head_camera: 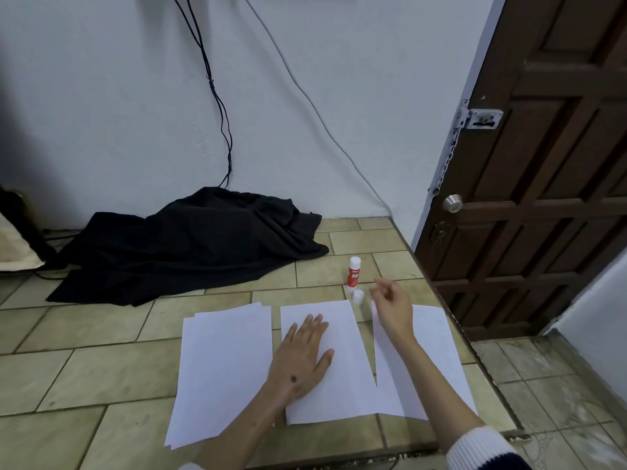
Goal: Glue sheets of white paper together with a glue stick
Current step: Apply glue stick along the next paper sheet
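Closest to the lens, my right forearm runs up from its white cuff (481, 446) across the right sheet (437, 351), and my left forearm comes in beside it from the lower edge. My left hand (302, 357) lies flat on the middle sheet (342, 378), fingers straight and slightly spread, thumb out to the right, pressing the paper onto the tiled surface (101, 368). My right hand (390, 300) hovers over the far corner of the right sheet, fingers loosely curled and gripping nothing that I can see.

What matters for the next reach is the glue stick (354, 272). It stands upright, long axis vertical, on the tiles just past the far edge of the sheets, slightly left of and beyond my right fingertips (375, 288). Its white cap (358, 296) sits loose on the tiles, just in front of it and very near those same fingertips. My right hand is clearly the nearer one; the left is well apart from it and busy holding paper.

A small stack of sheets (220, 374) lies to the left, untouched. I judge that the stick has to be taken from the side, around its red barrel, without knocking it over.

A black cloth (190, 245) is heaped by the wall, well clear.
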